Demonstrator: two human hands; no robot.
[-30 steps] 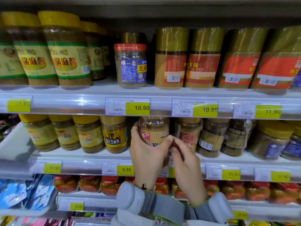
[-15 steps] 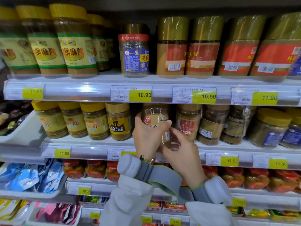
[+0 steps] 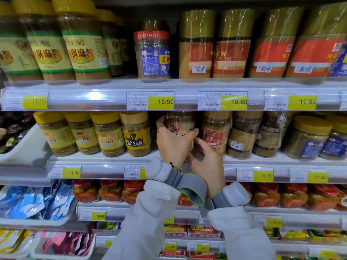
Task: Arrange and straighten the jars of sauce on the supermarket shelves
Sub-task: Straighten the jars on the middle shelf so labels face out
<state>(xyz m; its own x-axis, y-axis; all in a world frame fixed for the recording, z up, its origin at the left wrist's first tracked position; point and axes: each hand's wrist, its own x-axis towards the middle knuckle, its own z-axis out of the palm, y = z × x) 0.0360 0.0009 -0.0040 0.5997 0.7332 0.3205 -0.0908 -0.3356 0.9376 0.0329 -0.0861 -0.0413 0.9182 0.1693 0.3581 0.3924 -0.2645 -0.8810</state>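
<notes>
A glass jar of tan sauce with a red-marked label (image 3: 180,123) stands on the middle shelf (image 3: 105,160), between a yellow-labelled jar (image 3: 136,135) and a red-labelled jar (image 3: 216,132). My left hand (image 3: 173,145) wraps its front and left side, thumb across the label. My right hand (image 3: 206,160) touches the jar's lower right with curled fingers. The jar's lid is hidden behind the upper shelf's price rail (image 3: 169,101). Both wrists wear grey straps with white blocks.
Rows of sauce jars fill the top shelf: green-labelled jars (image 3: 82,51) at left, a blue-labelled jar (image 3: 154,55) in the middle, gold-lidded red-labelled jars (image 3: 232,47) at right. Below sit red pickle jars (image 3: 110,192) and blue pouches (image 3: 37,201) in a white tray.
The camera has moved closer and lower, so the shelves sit higher in view. Both hands have stayed on the jar, pushing it slightly back and upright on the middle shelf.
</notes>
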